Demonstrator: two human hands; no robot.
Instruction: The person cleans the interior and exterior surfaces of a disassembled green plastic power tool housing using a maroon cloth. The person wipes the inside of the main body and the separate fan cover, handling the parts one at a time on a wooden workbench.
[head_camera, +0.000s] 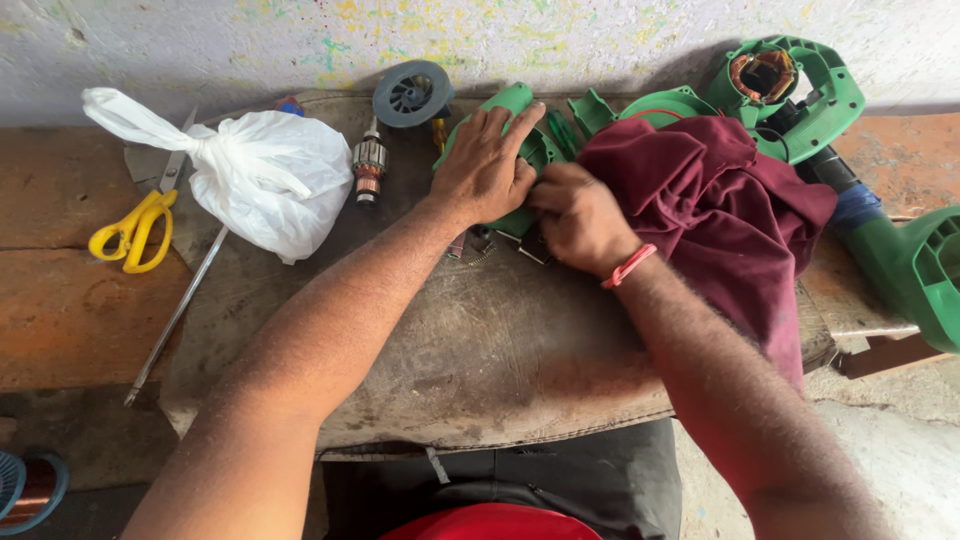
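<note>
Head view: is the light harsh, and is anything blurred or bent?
Head view: soft, even light, no glare; faint shadow under the left hand and right hand on the green housing; sharp throughout; forearms stretch wide toward the bottom corners.

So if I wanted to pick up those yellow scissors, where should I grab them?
Probably by the yellow handle loops. The scissors lie flat on the bench's left side, handles toward the near edge and blades pointing away, up toward the white plastic bag. Coming from the near left side keeps fingers off the blades and clear of the bag.
</note>
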